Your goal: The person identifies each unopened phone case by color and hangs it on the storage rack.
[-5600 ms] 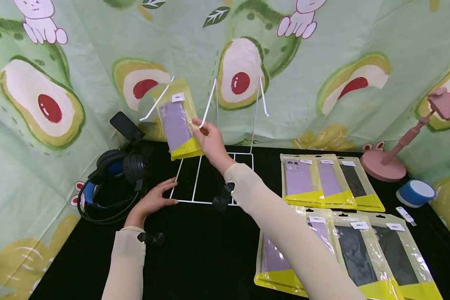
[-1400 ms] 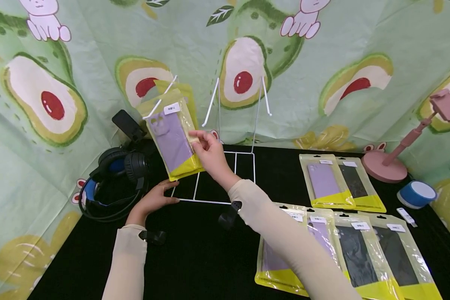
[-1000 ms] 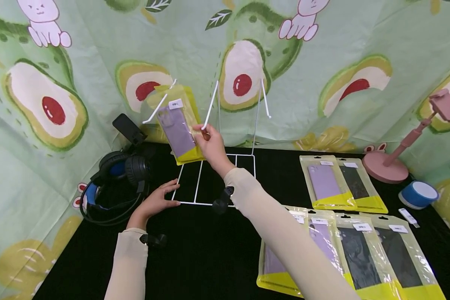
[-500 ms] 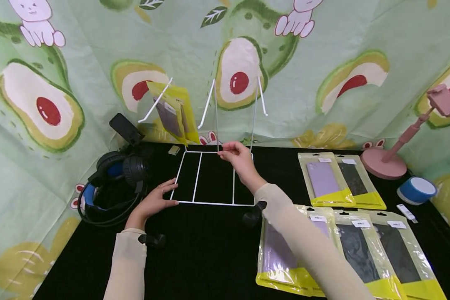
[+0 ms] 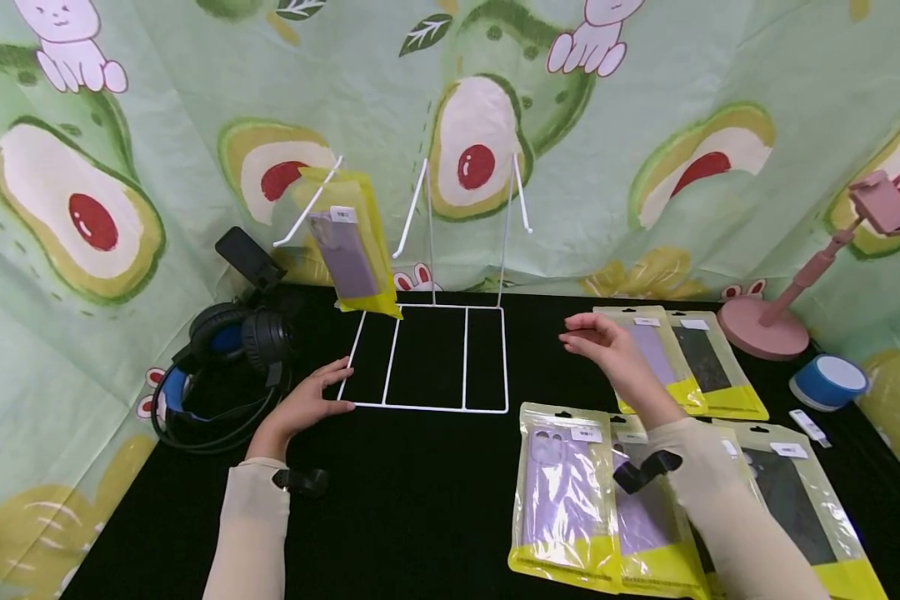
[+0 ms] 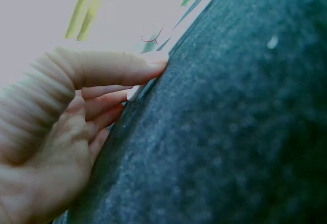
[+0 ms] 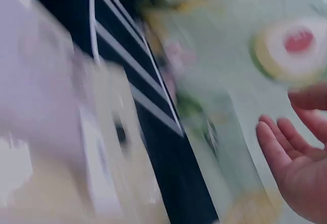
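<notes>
A white wire rack (image 5: 465, 358) with several prongs stands on the black cloth. On its left prong hang bagged purple phone cases (image 5: 345, 254), one behind the other, in yellow-edged zip bags. My left hand (image 5: 311, 408) rests at the rack's front left corner, fingers fairly straight, thumb touching the front wire; the left wrist view shows the thumb (image 6: 122, 69) against it. My right hand (image 5: 615, 354), empty with loosely bent fingers, is above another bagged purple phone case (image 5: 652, 354) at the right. In the blurred right wrist view that hand (image 7: 301, 168) holds nothing.
Bagged purple and black phone cases (image 5: 566, 492) lie in two rows on the right. Headphones (image 5: 232, 350) lie left of the rack. A pink phone stand (image 5: 768, 325), a blue round container (image 5: 828, 383) and a small white stick (image 5: 810, 427) sit at the far right.
A second bagged phone case went from the right-hand group onto the left prong. My right hand released it and moved right, over the remaining bags. My left hand stayed at the rack corner.
</notes>
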